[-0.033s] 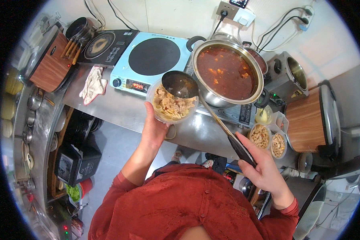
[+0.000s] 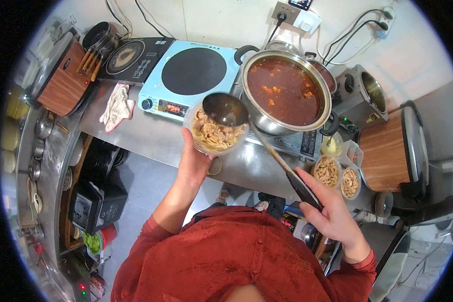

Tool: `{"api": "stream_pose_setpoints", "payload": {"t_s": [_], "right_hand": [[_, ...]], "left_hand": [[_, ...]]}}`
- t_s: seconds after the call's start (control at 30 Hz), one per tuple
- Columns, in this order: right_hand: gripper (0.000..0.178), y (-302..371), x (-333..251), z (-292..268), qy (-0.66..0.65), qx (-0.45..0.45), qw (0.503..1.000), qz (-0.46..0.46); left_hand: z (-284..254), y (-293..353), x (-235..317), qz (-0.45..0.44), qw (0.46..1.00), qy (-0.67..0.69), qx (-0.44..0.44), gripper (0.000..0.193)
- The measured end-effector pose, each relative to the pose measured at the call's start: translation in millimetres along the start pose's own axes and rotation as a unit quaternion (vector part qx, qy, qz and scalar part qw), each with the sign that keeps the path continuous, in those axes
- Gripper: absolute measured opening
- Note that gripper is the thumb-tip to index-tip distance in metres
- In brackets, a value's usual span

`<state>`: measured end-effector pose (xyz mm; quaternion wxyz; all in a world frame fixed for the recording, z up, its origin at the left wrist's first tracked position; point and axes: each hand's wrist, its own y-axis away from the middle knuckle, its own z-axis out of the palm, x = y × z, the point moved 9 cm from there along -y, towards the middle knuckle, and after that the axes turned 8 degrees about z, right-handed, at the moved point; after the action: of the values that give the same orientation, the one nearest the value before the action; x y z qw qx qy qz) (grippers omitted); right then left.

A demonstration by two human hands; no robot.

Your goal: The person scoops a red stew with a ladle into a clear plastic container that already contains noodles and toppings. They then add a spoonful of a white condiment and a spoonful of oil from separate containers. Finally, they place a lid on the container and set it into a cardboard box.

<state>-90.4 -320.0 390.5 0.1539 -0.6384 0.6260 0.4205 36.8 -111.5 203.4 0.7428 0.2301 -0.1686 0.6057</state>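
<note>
While left fingers (image 2: 187, 143) hold a bowl (image 2: 188, 122), right fingers (image 2: 314, 184) grip a ladle (image 2: 226, 111) — over it.

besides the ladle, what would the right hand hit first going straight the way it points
The right hand would probably meet the pot first, or perhaps the cooker under it; depth is unclear here.

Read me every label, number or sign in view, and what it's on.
Blue cooktop: lit red digits on the front display; I won't transcribe them.
Black cooktop: pale panel markings, too small to read.
Grey appliance: yellow label, too small to read.
</note>
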Motion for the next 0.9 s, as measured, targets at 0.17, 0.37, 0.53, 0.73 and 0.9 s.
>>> {"api": "stream_pose_setpoints", "payload": {"t_s": [0.17, 0.37, 0.53, 0.73, 0.9], "right_hand": [[0.06, 11, 5, -16, -0.032, 0.035, 0.999, 0.012], [0.061, -1, 16, -87, 0.049, 0.136, 0.989, 0.006], [0.05, -31, 26, -114, 0.206, 0.104, 0.972, -0.041], [0.039, -144, 54, -152, 0.359, -0.028, 0.926, -0.111], [0.036, -254, 114, -168, 0.383, -0.072, 0.917, -0.083]], "left_hand": [[0, 3, 4, -0.01, 1.0, -0.024, -0.001, 0.08], [6, 29, 19, 0.019, 1.0, -0.012, -0.01, 0.073], [-23, 71, 10, 0.075, 0.992, -0.036, 0.098, 0.072], [-36, 79, -24, 0.158, 0.964, -0.016, 0.214, 0.074], [-59, 79, -43, 0.232, 0.933, -0.008, 0.275, 0.079]]}}
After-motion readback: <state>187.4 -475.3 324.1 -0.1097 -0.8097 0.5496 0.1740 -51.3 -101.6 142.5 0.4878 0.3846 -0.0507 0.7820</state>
